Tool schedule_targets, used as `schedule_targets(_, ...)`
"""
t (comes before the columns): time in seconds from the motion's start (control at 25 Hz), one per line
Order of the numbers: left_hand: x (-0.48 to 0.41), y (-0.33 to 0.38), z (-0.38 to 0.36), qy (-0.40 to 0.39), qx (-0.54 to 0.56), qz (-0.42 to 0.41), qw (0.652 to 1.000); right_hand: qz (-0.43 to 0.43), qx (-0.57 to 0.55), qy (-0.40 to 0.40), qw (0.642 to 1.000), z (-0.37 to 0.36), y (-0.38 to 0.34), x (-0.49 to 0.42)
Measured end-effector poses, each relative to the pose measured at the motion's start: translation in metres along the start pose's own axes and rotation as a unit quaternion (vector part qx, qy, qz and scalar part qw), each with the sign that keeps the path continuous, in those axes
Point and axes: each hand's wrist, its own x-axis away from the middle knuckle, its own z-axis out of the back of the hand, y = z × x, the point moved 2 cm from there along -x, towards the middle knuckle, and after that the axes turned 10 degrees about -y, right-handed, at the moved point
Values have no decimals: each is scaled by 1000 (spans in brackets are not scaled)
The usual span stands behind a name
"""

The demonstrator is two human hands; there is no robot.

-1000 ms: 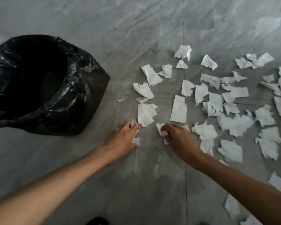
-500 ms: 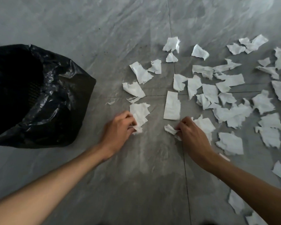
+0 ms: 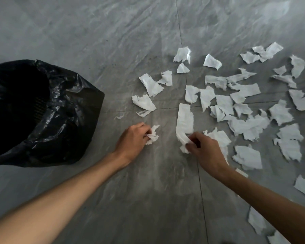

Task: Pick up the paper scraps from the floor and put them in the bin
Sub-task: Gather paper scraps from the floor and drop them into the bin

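Several torn white paper scraps (image 3: 243,104) lie spread over the grey floor, mostly at the centre and right. My left hand (image 3: 132,140) is closed on a crumpled bunch of scraps (image 3: 153,134) just above the floor. My right hand (image 3: 205,150) grips crumpled scraps (image 3: 183,140), and the lower end of a long strip (image 3: 184,118) meets its fingers. The bin (image 3: 42,110), lined with a black plastic bag, stands at the left, its dark mouth open toward me.
Grey marbled floor tiles (image 3: 148,191) with thin joints run under everything. More scraps lie along the right edge and at the bottom right (image 3: 257,221) beside my right forearm. A tiny sliver (image 3: 119,117) lies between the bin and the pile.
Both hands have gathered more paper: the left took up the large scrap near it, and the right moved onto the bottom of the long strip. The camera shifted slightly.
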Motion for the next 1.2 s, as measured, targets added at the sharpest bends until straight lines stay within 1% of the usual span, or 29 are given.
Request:
schedule_targets(0.08, 13, 12, 34, 47, 60, 10, 997, -39, -110, -34, 993, -3, -17, -3)
schedule_targets(0.16, 27, 25, 75, 88, 109, 15, 990, -58, -234, -82, 967, -6, -44, -6)
schedule_targets(0.2, 36, 30, 99, 113, 126, 11, 986, -51, -271, -103, 956, -7, -62, -7)
schedule_targets(0.28, 58, 34, 150, 179, 141, -10, 974, -20, -301, -135, 944, -8, -104, -8)
schedule_targets(0.36, 80, 27, 197, 251, 132, -26, 959, 20, -308, -158, 938, -8, -150, -9)
schedule_targets(0.44, 98, 4, 229, 302, 104, -5, 948, 51, -299, -168, 938, -5, -196, -9)
schedule_targets(0.48, 104, -13, 238, 313, 84, 23, 946, 66, -291, -165, 940, -2, -217, -8)
schedule_targets(0.52, 111, -34, 244, 312, 60, 67, 946, 84, -279, -162, 943, -1, -240, -7)
schedule_targets(0.56, 118, -57, 246, 293, 39, 119, 948, 107, -262, -160, 946, -1, -262, -7)
schedule_targets(0.64, 129, -101, 239, 221, 19, 202, 954, 165, -213, -164, 949, -6, -304, -7)
schedule_targets(0.72, 137, -132, 229, 160, 30, 244, 956, 202, -164, -178, 949, -21, -339, -12)
schedule_targets(0.84, 146, -152, 222, 104, 63, 278, 953, 190, -129, -189, 955, -52, -369, -24)
schedule_targets(0.88, 149, -153, 222, 105, 76, 284, 950, 174, -121, -203, 956, -63, -374, -28)
schedule_targets(0.96, 154, -147, 225, 151, 90, 283, 943, 133, -118, -251, 952, -79, -380, -33)
schedule_targets(1.04, 153, -129, 228, 206, 93, 265, 938, 102, -147, -307, 935, -84, -377, -34)
schedule_targets(1.08, 151, -116, 229, 226, 97, 249, 937, 106, -157, -324, 927, -81, -374, -35)
schedule_targets(1.12, 149, -103, 230, 238, 101, 227, 939, 116, -159, -329, 923, -75, -371, -35)
schedule_targets(1.2, 141, -69, 228, 240, 98, 171, 951, 126, -164, -310, 928, -52, -354, -36)
